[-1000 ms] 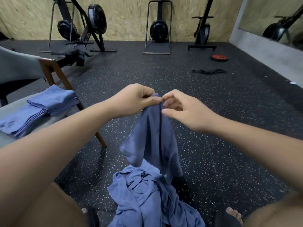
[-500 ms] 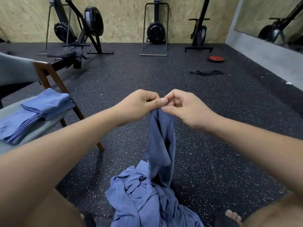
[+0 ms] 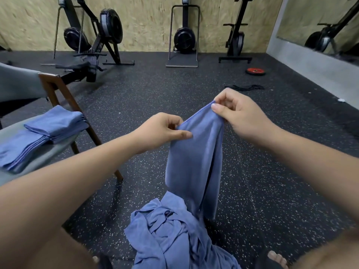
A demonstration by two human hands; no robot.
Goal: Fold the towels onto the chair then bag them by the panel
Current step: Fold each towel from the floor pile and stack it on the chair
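Speckled black rubber flooring (image 3: 272,171) is lying beneath both hands in a gym room.

The left hand (image 3: 161,133) is pinching the top edge of a blue towel (image 3: 194,162) between thumb and curled fingers. The right hand (image 3: 239,115) is pinching the same edge at its corner, sitting slightly higher and farther out than the left hand. The edge is running taut between the two grips.

The towel is hanging straight down below the hands in loose vertical folds. Its lower end is reaching the level of a pile of unfolded towels (image 3: 171,230), which is lying crumpled on the flooring directly below the hands; whether the two are touching cannot be told. A bare foot (image 3: 275,257) is showing just right of the pile, below the right forearm.

Left of the left hand, folded towels (image 3: 52,129) are resting in two overlapping stacks on the grey seat of a chair (image 3: 58,90) with a brown wooden frame.

Beyond the right hand, a black cord (image 3: 244,87) is lying on the flooring, and a red weight plate (image 3: 255,71) is lying flat farther out. Well beyond both hands, black exercise machines (image 3: 108,30) are standing along a chipboard wall (image 3: 147,22). Far to the right of the right hand, a mirror (image 3: 320,22) is reflecting another machine.
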